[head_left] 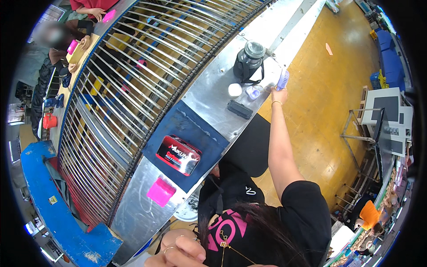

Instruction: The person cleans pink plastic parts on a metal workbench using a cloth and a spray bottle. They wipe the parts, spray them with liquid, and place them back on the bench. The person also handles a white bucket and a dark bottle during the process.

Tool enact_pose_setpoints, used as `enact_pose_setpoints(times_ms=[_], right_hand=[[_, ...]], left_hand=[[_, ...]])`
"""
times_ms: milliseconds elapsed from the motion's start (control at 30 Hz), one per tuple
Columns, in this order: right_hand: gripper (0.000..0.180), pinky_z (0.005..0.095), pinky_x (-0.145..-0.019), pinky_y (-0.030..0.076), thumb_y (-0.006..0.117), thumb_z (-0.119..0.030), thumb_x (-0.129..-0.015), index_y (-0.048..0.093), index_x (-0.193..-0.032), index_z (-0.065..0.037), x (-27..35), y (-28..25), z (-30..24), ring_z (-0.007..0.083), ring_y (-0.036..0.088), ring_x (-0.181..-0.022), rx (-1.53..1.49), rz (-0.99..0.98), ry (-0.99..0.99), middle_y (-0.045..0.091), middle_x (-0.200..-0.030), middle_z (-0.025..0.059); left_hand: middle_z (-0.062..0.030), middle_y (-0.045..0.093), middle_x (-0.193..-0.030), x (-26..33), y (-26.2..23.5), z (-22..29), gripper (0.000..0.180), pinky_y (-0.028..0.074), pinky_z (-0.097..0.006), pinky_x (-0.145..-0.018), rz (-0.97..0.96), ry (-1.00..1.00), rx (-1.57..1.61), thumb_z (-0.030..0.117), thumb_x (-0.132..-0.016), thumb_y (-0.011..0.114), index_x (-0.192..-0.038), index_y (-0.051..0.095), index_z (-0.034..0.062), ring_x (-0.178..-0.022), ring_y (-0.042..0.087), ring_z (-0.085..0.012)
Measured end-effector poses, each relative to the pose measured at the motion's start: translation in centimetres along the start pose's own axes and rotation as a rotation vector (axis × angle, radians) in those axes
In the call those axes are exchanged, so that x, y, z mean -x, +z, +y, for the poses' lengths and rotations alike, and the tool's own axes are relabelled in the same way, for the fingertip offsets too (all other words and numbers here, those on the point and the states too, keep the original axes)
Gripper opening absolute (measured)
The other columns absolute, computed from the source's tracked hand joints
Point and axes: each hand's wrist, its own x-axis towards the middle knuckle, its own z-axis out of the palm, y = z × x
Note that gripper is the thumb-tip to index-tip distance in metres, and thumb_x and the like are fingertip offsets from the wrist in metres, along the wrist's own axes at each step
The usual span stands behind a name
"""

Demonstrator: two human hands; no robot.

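My right hand [279, 94] reaches far out along the metal bench [213, 95] and grips a small lavender brush-like thing [283, 80] at the bench's edge. Just left of it stand a small clear purple cup [253, 92], a white round lid [234, 90] and a dark jar with a black strap [249, 60]. A black oblong object [240, 109] lies nearer to me. My left hand [178, 252] rests low by my chest with its fingers curled, a ring on one finger, and nothing visible in it.
A red and black tin [179, 155] lies on a dark blue mat [195, 129], with a pink block [161, 192] nearer to me. A rack of metal rods [129, 89] runs along the bench. Other people's hands [84, 42] hold pink blocks on the far side. Yellow floor [324, 102] lies to the right.
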Motion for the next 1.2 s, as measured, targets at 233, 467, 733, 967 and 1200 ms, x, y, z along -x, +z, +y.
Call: enact_pose_setpoints(times_ms=[233,467,733,967,1200], right_hand=[[0.033,0.0342,-0.060,0.053,0.081,-0.019,-0.067,0.063,-0.087,-0.001,-0.8,-1.2,-0.4,0.0207,0.067,-0.067,-0.385,-0.305,0.149,0.068,-0.083,0.0132],[0.033,0.0353,-0.061,0.053,0.080,-0.013,-0.071,0.061,-0.094,0.001,-1.0,-0.7,-2.4,0.0212,0.068,-0.069,-0.312,-0.536,-0.023,0.069,-0.086,0.0142],[0.042,0.0476,-0.083,0.052,0.080,-0.022,-0.073,0.063,-0.105,-0.002,1.8,0.7,-3.5,0.0406,0.066,-0.097,0.214,-0.243,-0.195,0.069,-0.099,0.0235],[0.047,0.0461,-0.083,0.052,0.082,-0.030,-0.069,0.065,-0.101,0.000,1.1,0.2,-3.7,0.0398,0.067,-0.095,0.222,-0.281,-0.182,0.069,-0.095,0.0248],[0.042,0.0424,-0.077,0.053,0.081,-0.027,-0.061,0.066,-0.089,0.000,-4.1,-3.7,-5.1,0.0356,0.069,-0.087,0.158,-0.279,-0.195,0.070,-0.088,0.0205]], left_hand=[[-0.0085,0.053,-0.102,-0.1,0.0,-0.9,0.041,0.039,-0.044,-0.077,0.055,0.029,-0.062,0.029,-0.100,0.051,-0.138,0.043,0.0169,-0.075,0.057,-0.0234],[-0.0075,0.053,-0.102,-0.5,-0.2,-1.6,0.037,0.040,-0.044,-0.076,0.059,0.021,-0.028,0.030,-0.100,0.052,-0.134,0.044,0.0178,-0.074,0.056,-0.0230],[-0.0075,0.054,-0.102,-0.9,-0.1,-1.7,0.033,0.039,-0.044,-0.076,0.119,-0.025,-0.063,0.029,-0.099,0.053,-0.129,0.047,0.0176,-0.075,0.055,-0.0234],[-0.0081,0.054,-0.099,-1.1,-0.5,-1.6,0.034,0.038,-0.044,-0.075,0.145,-0.058,-0.077,0.030,-0.098,0.055,-0.129,0.048,0.0181,-0.074,0.055,-0.0244],[-0.0095,0.054,-0.101,-0.9,-0.8,-2.1,0.034,0.037,-0.044,-0.075,0.183,-0.037,-0.075,0.029,-0.098,0.053,-0.129,0.047,0.0183,-0.073,0.055,-0.0254]])
